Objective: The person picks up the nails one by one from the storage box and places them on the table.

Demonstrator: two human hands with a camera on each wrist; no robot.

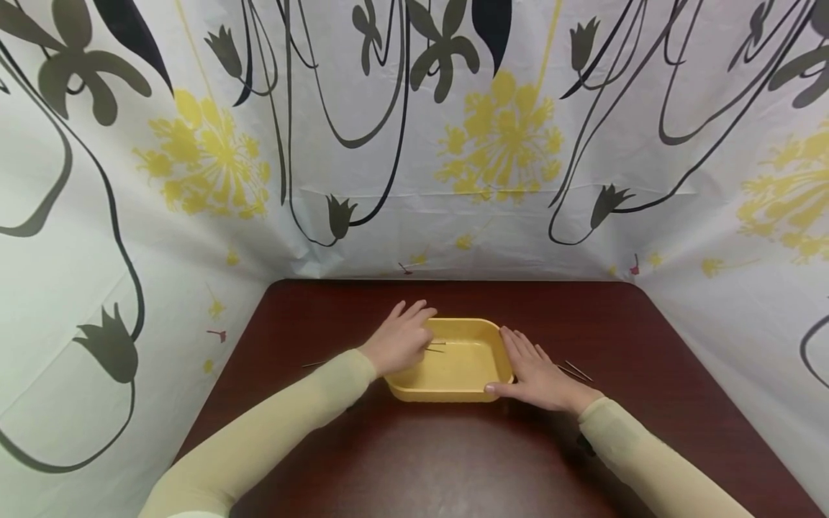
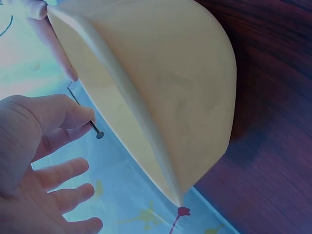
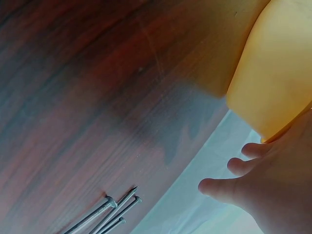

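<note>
A yellow rectangular tray [image 1: 453, 396] with rounded corners sits on the dark table. My left hand [image 1: 400, 339] is over the tray's left end, and its thumb and forefinger pinch a nail [image 2: 97, 130] by the shank, head end sticking out; the other fingers are spread loosely. In the head view two thin lines show by these fingertips; whether one is a second nail or a shadow, I cannot tell. My right hand [image 1: 540, 378] rests at the tray's right end, fingers fairly straight along the right rim and thumb on the front rim.
Several nails [image 3: 109, 214] lie on the table just right of my right hand. A thin nail-like piece [image 1: 315, 364] lies left of the tray, partly behind the left forearm. A patterned white curtain [image 1: 414, 165] surrounds the dark red-brown table [image 1: 427, 460] at the back and sides.
</note>
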